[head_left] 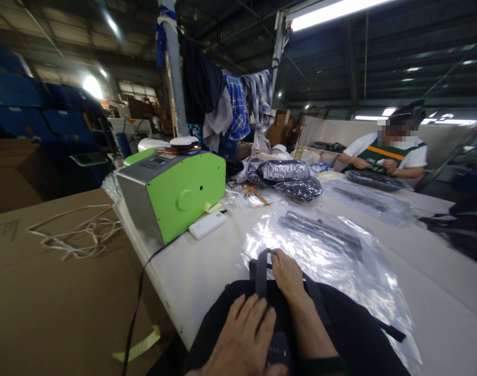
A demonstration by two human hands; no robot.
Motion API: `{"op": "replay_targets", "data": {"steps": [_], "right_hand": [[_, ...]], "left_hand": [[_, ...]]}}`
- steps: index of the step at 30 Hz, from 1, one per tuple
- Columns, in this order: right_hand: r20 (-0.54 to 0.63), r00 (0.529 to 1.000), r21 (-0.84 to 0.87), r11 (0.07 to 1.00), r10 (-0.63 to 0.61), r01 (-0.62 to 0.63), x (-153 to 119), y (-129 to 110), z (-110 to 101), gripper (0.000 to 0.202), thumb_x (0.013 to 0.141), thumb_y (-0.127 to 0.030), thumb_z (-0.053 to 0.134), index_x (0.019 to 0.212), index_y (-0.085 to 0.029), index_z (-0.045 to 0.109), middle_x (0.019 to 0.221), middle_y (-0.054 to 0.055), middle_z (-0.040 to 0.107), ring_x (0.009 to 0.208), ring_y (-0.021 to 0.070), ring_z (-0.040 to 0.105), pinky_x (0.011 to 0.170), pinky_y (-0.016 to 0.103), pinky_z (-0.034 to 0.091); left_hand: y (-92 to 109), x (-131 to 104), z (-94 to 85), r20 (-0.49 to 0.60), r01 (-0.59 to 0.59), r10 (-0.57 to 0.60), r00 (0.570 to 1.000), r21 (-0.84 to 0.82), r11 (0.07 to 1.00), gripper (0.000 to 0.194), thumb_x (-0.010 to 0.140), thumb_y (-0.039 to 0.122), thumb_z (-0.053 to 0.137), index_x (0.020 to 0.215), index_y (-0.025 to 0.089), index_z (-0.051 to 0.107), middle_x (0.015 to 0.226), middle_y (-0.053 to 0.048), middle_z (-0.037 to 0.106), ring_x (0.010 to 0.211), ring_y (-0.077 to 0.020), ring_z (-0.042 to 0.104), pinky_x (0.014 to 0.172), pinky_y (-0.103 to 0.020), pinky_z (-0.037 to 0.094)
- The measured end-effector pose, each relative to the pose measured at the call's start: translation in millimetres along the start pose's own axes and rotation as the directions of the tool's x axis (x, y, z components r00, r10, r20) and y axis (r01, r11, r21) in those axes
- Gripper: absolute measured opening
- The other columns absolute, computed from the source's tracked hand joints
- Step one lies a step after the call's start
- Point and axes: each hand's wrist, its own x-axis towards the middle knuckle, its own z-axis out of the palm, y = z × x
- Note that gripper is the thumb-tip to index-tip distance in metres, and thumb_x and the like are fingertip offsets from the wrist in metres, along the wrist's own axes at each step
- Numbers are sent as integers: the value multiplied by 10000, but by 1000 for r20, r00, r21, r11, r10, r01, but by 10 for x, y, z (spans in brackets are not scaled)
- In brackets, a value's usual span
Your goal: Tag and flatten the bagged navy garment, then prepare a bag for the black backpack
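Right hand (287, 275) curled closed on the black strap (261, 279); left hand (240, 337) open, fingers extended, on the black bag (217, 316) at the table's (201, 261) near edge. Clear plastic (379, 282) spreads beyond; if beneath too, hard pulling could make the bag slide.

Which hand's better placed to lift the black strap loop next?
Probably the right hand: its fingers are already at the top of the strap loop. The left hand lies spread on the black bag, nearer the wearer and below the loop's top.
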Motion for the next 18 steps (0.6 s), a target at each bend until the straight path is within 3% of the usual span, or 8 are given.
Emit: {"op": "replay_targets", "data": {"steps": [2,4,6,10,16,18], "right_hand": [[0,1000,-6,1000,-2,2,2,2,2,229,961,-266,424,1074,-149,586,943,40,660,903,173,626,863,407,475],[0,1000,-13,1000,-7,7,5,5,7,229,960,-274,425,1065,-150,587,939,38,658,893,170,626,859,403,476],[0,1000,-23,1000,-12,12,7,7,15,227,960,-277,426,1053,-149,588,935,37,656,890,170,626,858,404,476],[-3,1000,-49,999,-21,21,7,14,33,219,959,-274,426,1031,-147,590,916,31,654,882,168,624,852,400,475],[-37,999,-92,996,-26,22,-19,29,5,209,953,-267,432,974,-147,601,828,14,651,802,158,626,821,379,468],[-65,997,-97,995,-31,25,-30,38,-8,204,950,-249,431,981,-145,603,815,15,656,786,158,627,824,377,457]], "left_hand": [[66,44,86,-134,30,-18,991,84,996,403,920,445,386,1035,119,594,955,-87,700,937,-217,620,1017,-400,357],[170,37,184,-258,56,-28,966,100,993,192,911,227,432,910,159,612,880,-44,713,913,-184,635,1119,-439,204],[274,17,268,-310,88,-54,949,95,992,192,880,106,431,816,167,602,848,-35,716,912,-179,644,1140,-485,126],[419,47,370,-376,175,-131,917,86,981,226,898,133,401,820,172,610,793,-46,714,862,-195,666,1129,-534,117],[569,76,574,-591,273,-171,789,87,958,281,855,60,424,667,196,583,683,-19,708,702,-159,679,1103,-503,245],[636,3,709,-646,364,-253,720,42,930,294,854,77,422,640,203,578,663,-11,704,647,-148,676,1106,-456,271]]}}
